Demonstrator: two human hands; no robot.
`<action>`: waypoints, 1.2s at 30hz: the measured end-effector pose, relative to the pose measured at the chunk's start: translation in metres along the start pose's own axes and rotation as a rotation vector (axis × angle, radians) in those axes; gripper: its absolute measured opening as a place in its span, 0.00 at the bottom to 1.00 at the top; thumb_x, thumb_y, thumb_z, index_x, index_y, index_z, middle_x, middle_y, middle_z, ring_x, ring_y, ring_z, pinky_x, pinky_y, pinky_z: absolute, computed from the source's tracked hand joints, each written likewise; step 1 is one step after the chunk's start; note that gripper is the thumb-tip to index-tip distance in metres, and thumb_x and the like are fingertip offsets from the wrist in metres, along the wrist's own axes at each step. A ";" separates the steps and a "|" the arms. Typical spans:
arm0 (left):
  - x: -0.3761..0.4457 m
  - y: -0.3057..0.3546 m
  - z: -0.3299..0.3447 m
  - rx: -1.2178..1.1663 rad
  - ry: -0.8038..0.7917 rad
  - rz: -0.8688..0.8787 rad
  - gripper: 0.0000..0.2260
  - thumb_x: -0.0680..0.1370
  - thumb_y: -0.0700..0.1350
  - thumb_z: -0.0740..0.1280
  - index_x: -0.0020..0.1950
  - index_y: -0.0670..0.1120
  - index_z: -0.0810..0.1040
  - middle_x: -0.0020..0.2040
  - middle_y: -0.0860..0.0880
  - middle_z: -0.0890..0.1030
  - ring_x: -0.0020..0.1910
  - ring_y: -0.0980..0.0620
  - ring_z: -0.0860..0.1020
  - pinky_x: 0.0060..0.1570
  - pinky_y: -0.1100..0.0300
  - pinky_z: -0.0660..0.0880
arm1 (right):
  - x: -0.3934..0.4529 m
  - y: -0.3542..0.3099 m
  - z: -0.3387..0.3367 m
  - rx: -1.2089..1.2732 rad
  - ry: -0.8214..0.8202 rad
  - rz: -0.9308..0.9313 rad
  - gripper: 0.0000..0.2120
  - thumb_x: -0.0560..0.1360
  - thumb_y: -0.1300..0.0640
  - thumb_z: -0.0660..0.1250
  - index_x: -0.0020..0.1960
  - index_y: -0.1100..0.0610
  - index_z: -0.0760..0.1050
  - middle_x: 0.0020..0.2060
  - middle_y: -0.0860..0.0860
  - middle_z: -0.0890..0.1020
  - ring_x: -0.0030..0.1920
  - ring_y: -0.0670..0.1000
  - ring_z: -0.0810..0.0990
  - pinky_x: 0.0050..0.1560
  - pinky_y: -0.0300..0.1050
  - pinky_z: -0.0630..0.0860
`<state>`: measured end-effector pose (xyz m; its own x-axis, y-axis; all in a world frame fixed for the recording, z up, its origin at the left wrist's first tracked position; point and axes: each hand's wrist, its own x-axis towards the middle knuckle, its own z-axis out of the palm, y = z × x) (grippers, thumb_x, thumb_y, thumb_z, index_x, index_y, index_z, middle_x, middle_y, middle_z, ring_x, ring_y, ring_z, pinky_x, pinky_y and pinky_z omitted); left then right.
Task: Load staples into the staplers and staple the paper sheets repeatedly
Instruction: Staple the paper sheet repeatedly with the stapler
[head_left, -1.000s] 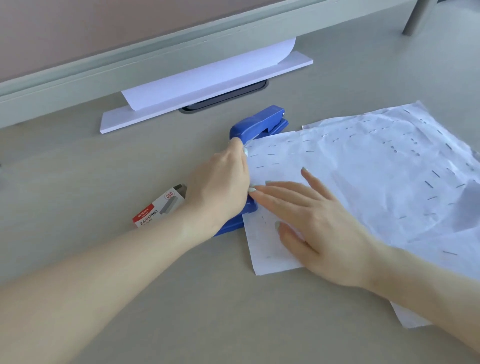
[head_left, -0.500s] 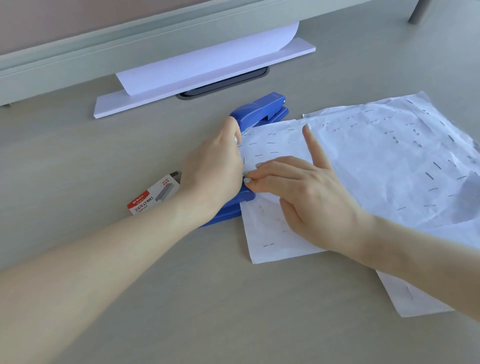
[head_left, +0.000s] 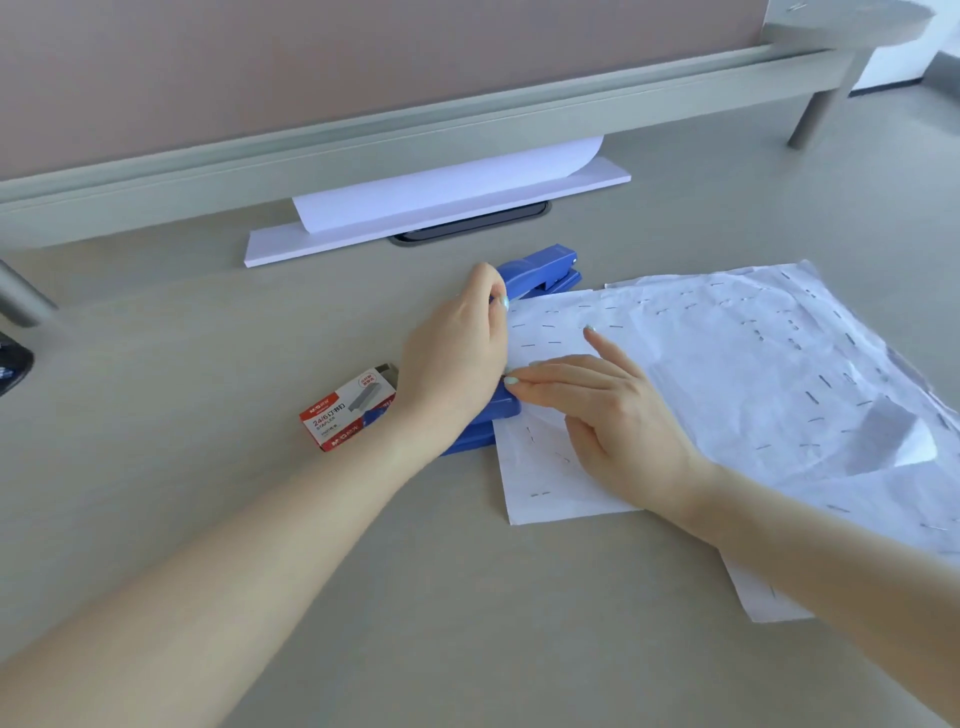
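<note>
Blue plastic makes up the stapler (head_left: 540, 270), which lies on the grey desk (head_left: 208, 364) with its far end pointing away from the person. The left hand (head_left: 457, 358) is curled over the middle of the stapler and covers most of it. The right hand (head_left: 613, 415) lies flat with fingers spread on the paper sheets (head_left: 753, 374), and its fingertips touch the stapler beside the left hand. The left edge of the sheets meets the stapler. The sheets are crumpled and dotted with many staples.

Just left of the left wrist sits a small red and white staple box (head_left: 350, 410). Its far end is open, and grey metal shows there, but I cannot tell how many staples are inside.

Farther back, a stack of clean white paper (head_left: 431, 213) lies against the grey rail (head_left: 363, 150).
</note>
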<state>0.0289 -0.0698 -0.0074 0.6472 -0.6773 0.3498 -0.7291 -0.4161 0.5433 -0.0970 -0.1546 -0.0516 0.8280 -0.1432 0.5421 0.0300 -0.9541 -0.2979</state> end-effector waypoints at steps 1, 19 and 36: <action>-0.002 0.000 -0.003 -0.059 0.038 0.012 0.06 0.80 0.44 0.53 0.49 0.45 0.68 0.31 0.52 0.70 0.32 0.47 0.70 0.32 0.55 0.63 | -0.001 0.000 -0.001 0.010 0.001 0.002 0.28 0.66 0.69 0.48 0.56 0.56 0.80 0.54 0.50 0.83 0.54 0.49 0.79 0.69 0.54 0.62; -0.075 -0.042 -0.027 0.044 0.002 0.132 0.14 0.74 0.43 0.67 0.60 0.45 0.74 0.51 0.47 0.81 0.50 0.43 0.76 0.49 0.52 0.70 | -0.018 -0.054 -0.040 -0.046 -0.452 0.501 0.41 0.70 0.37 0.64 0.75 0.48 0.50 0.76 0.43 0.53 0.75 0.46 0.48 0.75 0.51 0.43; -0.081 -0.045 -0.029 0.065 0.124 0.220 0.16 0.74 0.47 0.62 0.62 0.48 0.72 0.60 0.49 0.75 0.57 0.47 0.71 0.58 0.56 0.66 | -0.031 -0.049 -0.041 -0.042 0.012 0.546 0.11 0.70 0.61 0.61 0.33 0.47 0.74 0.27 0.45 0.73 0.30 0.48 0.69 0.29 0.40 0.66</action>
<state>0.0154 0.0211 -0.0377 0.4908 -0.6779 0.5473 -0.8656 -0.3081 0.3947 -0.1472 -0.1139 -0.0216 0.7108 -0.6232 0.3261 -0.4248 -0.7499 -0.5071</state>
